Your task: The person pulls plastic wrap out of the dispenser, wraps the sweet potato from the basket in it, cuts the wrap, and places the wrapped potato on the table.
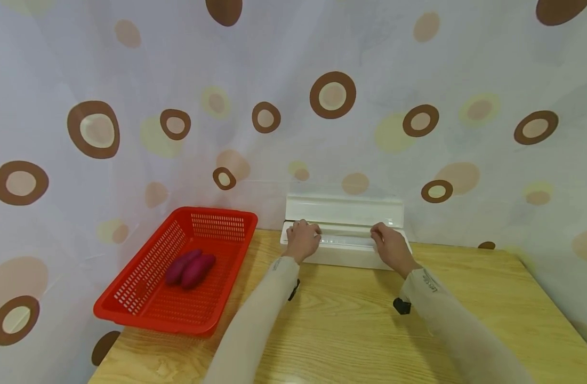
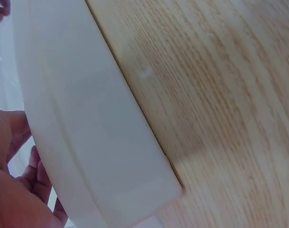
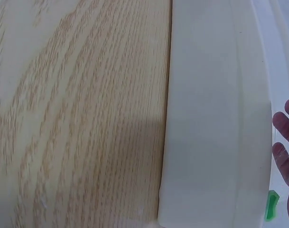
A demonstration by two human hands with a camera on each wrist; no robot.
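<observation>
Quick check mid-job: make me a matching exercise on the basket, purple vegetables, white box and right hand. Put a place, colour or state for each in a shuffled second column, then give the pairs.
Column one
1. basket
2. purple vegetables
3. white box
4. right hand

Column two
A. open, its lid raised
B. at the right-hand part of something with an open top
C. red, with openwork sides
D. lying side by side inside something red

Right pairs
1-C; 2-D; 3-A; 4-B
</observation>
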